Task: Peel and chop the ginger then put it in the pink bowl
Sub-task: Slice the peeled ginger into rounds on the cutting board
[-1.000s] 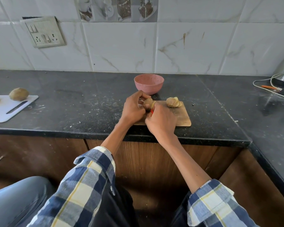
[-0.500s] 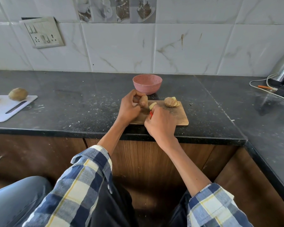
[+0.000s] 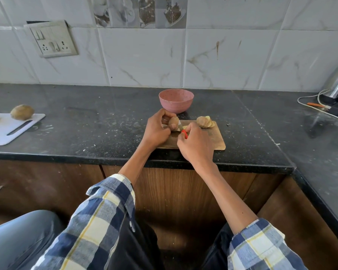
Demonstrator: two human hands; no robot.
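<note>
While the left hand grips the ginger above the wooden board, the right hand clamps the red-handled knife. Shave thinly, blade angled away from the thumb.

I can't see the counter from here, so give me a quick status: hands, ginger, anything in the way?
Left hand grips ginger piece over wooden board. Right hand holds red-handled knife against it. Pink bowl behind, path clear.
</note>
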